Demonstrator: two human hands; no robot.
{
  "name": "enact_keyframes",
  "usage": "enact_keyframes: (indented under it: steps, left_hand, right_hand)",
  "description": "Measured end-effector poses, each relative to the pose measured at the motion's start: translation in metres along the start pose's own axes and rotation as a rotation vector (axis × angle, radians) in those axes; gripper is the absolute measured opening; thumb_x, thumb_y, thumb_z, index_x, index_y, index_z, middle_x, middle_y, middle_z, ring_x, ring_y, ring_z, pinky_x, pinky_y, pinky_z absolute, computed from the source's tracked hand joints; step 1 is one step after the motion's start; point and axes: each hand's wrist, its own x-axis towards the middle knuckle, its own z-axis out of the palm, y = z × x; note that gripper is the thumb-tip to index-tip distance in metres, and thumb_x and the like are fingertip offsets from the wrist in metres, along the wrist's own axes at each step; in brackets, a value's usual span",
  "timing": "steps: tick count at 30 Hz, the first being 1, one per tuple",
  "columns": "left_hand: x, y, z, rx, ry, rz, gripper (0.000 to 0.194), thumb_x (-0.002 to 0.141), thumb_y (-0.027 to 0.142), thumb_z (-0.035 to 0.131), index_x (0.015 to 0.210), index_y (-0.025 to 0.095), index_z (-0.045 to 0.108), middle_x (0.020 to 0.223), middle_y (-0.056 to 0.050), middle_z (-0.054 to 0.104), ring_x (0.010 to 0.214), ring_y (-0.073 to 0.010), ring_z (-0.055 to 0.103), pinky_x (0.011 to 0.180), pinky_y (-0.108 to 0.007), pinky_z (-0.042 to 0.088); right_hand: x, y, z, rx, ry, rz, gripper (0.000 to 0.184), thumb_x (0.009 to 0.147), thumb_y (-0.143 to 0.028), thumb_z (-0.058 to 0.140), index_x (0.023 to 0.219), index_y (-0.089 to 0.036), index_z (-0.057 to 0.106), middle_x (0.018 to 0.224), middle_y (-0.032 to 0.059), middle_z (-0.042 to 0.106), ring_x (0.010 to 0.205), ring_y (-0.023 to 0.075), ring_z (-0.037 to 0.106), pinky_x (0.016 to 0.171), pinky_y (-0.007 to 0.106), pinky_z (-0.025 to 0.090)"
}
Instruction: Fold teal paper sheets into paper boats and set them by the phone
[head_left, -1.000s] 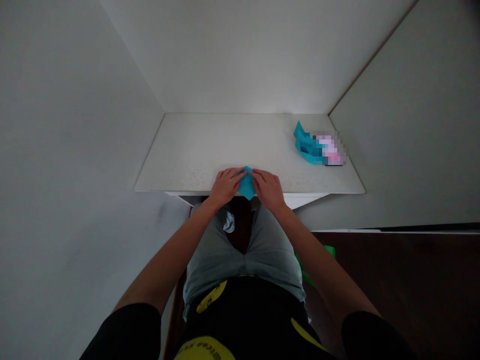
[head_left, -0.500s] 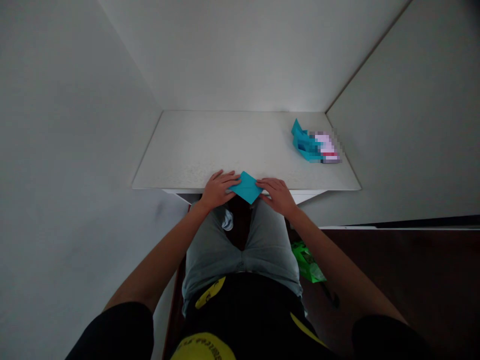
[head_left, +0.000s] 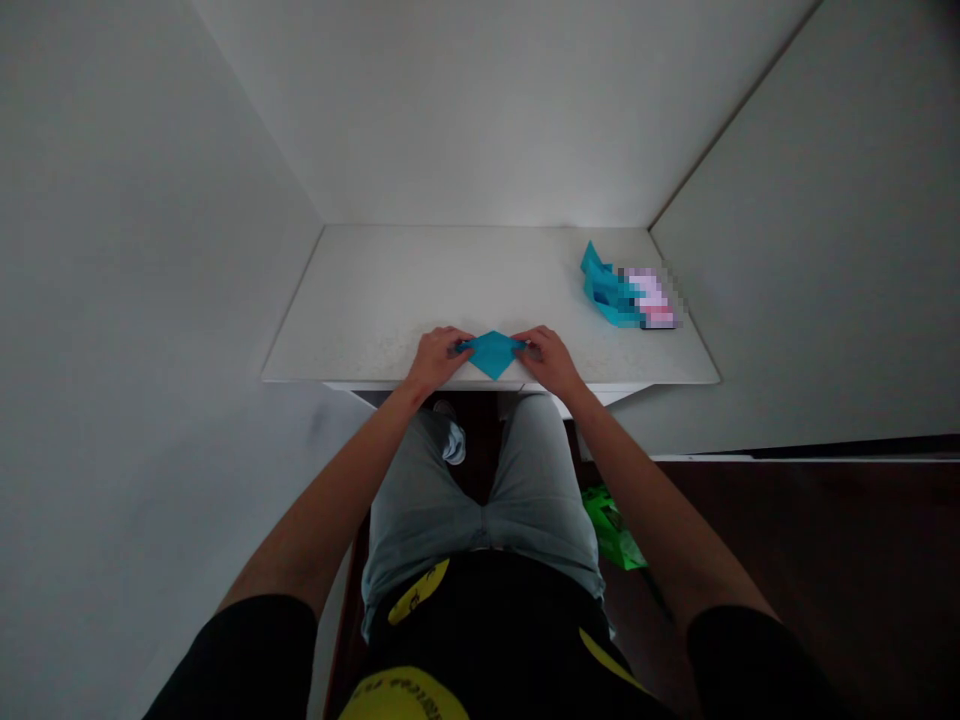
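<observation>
A blue piece of folded paper (head_left: 494, 355), diamond-shaped, lies between my two hands over the front part of the white table. My left hand (head_left: 441, 357) pinches its left corner between thumb and fingers. At the opposite corner, my right hand (head_left: 547, 357) grips the paper the same way. Both side corners are partly hidden by my fingertips, while the far and near points of the diamond show.
On the white table (head_left: 405, 285), at the back right, sits a folded blue paper piece (head_left: 611, 300) beside a blurred pinkish item (head_left: 654, 295). Walls enclose the table behind and at both sides. A green bag (head_left: 611, 530) lies on the floor to the right.
Both hands have moved the blue paper away from me, from the table's front edge farther onto the tabletop. Their fingers now pinch its side corners instead of lying flatter along it.
</observation>
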Motion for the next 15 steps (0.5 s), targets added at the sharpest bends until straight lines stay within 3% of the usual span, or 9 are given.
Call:
enact_keyframes:
  steps: [4,8,11,13,15]
  left_hand:
    - [-0.019,0.004,0.006,0.109,-0.028,0.169,0.032,0.096,0.016,0.06,0.118,0.023,0.083,0.121,-0.008,0.083,0.117,-0.0265,0.074,0.112,-0.049,0.055]
    - [-0.041,0.011,0.009,0.175,-0.073,0.278,0.042,0.098,0.017,0.058,0.135,0.023,0.076,0.145,-0.009,0.074,0.135,-0.0261,0.07,0.128,-0.056,0.045]
    - [-0.05,0.013,0.011,0.191,-0.062,0.283,0.046,0.098,0.025,0.062,0.142,0.021,0.072,0.153,-0.011,0.069,0.144,-0.0276,0.064,0.132,-0.057,0.042]
    - [-0.053,0.013,0.013,0.198,-0.049,0.281,0.049,0.097,0.029,0.065,0.144,0.018,0.07,0.153,-0.014,0.068,0.147,-0.0287,0.063,0.133,-0.055,0.043]
    - [-0.054,0.013,0.015,0.208,-0.042,0.277,0.051,0.097,0.032,0.067,0.146,0.017,0.069,0.153,-0.015,0.068,0.148,-0.0294,0.062,0.133,-0.055,0.043]
  right_hand:
    - [-0.008,0.002,0.0,-0.087,-0.006,-0.107,0.025,0.097,-0.019,0.06,0.11,-0.023,0.081,0.123,0.0118,0.076,0.119,0.0293,0.067,0.111,0.051,0.051]
    - [-0.018,-0.012,0.002,-0.184,0.009,-0.116,0.025,0.099,-0.016,0.056,0.105,-0.02,0.079,0.14,0.0141,0.073,0.131,0.0313,0.064,0.116,0.054,0.048]
    - [-0.028,-0.038,0.016,-0.251,-0.027,-0.126,0.033,0.107,-0.026,0.052,0.131,-0.017,0.074,0.159,0.0157,0.062,0.144,0.0326,0.059,0.12,0.055,0.047]
    - [-0.035,-0.055,0.031,-0.273,-0.101,-0.166,0.049,0.111,-0.037,0.051,0.155,-0.016,0.06,0.17,0.0165,0.052,0.154,0.0325,0.051,0.126,0.055,0.043]
    - [-0.041,-0.064,0.042,-0.288,-0.141,-0.173,0.061,0.113,-0.046,0.049,0.166,-0.015,0.049,0.175,0.0169,0.044,0.162,0.0322,0.042,0.133,0.056,0.037]
